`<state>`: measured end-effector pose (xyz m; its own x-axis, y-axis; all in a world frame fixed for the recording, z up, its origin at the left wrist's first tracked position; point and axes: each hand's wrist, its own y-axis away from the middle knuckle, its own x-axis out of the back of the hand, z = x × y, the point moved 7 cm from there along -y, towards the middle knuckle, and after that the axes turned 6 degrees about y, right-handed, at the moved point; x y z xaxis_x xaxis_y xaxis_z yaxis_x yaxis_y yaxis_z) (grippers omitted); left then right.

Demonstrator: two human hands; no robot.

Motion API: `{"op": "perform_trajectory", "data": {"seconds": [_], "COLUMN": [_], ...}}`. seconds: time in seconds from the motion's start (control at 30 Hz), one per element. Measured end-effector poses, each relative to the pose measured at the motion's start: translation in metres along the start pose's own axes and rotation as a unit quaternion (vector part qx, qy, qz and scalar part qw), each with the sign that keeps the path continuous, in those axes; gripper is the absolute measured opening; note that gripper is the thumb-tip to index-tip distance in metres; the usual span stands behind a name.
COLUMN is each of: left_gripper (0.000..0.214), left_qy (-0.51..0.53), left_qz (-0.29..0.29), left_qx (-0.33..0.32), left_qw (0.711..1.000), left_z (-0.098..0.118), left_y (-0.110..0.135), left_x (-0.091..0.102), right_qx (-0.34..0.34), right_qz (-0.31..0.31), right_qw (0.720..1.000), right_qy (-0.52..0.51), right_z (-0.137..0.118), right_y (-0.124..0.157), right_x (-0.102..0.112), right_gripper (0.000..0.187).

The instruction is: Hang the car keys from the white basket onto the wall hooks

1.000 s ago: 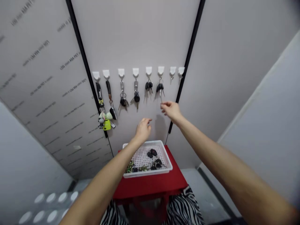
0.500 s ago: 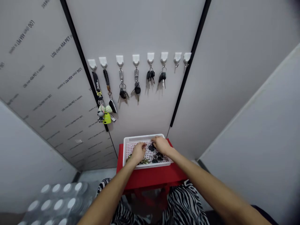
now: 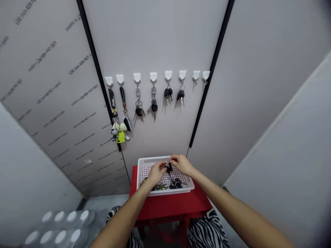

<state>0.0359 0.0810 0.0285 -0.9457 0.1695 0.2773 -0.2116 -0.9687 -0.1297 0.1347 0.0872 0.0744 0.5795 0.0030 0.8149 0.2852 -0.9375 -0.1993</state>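
Observation:
A small bunch of keys (image 3: 169,168) with black heads hangs just above the white basket (image 3: 141,172). My right hand (image 3: 182,164) pinches it at the top, by the ring. From the left, the fingertips of my left hand (image 3: 157,172) close on the same bunch; their exact grip is partly hidden. More black-headed keys on rings (image 3: 176,183) lie at the basket's right front. Brass-coloured keys (image 3: 161,186) lie near its front edge, partly behind my left wrist.
The basket stands on a red stool (image 3: 170,205). Ahead, several white hooks (image 3: 168,75) line the wall; most hold keys, and the two rightmost hooks (image 3: 196,75) hold nothing. A key fob (image 3: 127,124) and yellow-green case (image 3: 120,137) hang left. Capped bottles (image 3: 60,237) stand lower left.
My right hand has lifted the bunch of keys off the basket floor, and my left hand has moved right to meet it. The view has shifted, so the wall appears lower.

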Motion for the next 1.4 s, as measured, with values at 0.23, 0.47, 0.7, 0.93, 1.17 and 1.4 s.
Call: {"op": "perform_trajectory", "data": {"seconds": [0.23,0.47,0.7,0.93,1.17,1.4], "left_gripper": [0.022,0.027,0.041,0.044,0.044,0.038], "left_qy": [0.077,0.106,-0.082,-0.189,-0.207,-0.214], "left_qz": [-0.003,0.041,0.1,0.118,0.111,0.053], "left_qx": [-0.033,-0.119,-0.314,-0.296,-0.273,-0.21], "left_qw": [0.997,0.986,0.94,0.929,0.933,0.953], "left_z": [0.037,0.128,0.255,0.29,0.271,0.197], "left_y": [-0.015,-0.046,-0.053,-0.075,-0.076,-0.047], "left_x": [-0.002,0.003,0.0,-0.007,-0.006,0.0], "right_qx": [-0.064,-0.078,-0.041,-0.074,-0.101,-0.104], "right_qz": [0.04,0.157,0.297,0.376,0.373,0.414], "right_qw": [0.979,0.942,0.908,0.89,0.909,0.902], "right_qy": [-0.188,-0.287,-0.292,-0.249,-0.158,-0.058], "right_z": [-0.005,-0.017,-0.047,-0.043,-0.041,-0.019], "right_y": [-0.004,-0.02,-0.045,-0.069,-0.086,-0.077], "right_x": [0.037,0.134,0.247,0.284,0.282,0.27], "right_gripper": [0.017,0.013,0.004,0.004,0.007,0.023]}}
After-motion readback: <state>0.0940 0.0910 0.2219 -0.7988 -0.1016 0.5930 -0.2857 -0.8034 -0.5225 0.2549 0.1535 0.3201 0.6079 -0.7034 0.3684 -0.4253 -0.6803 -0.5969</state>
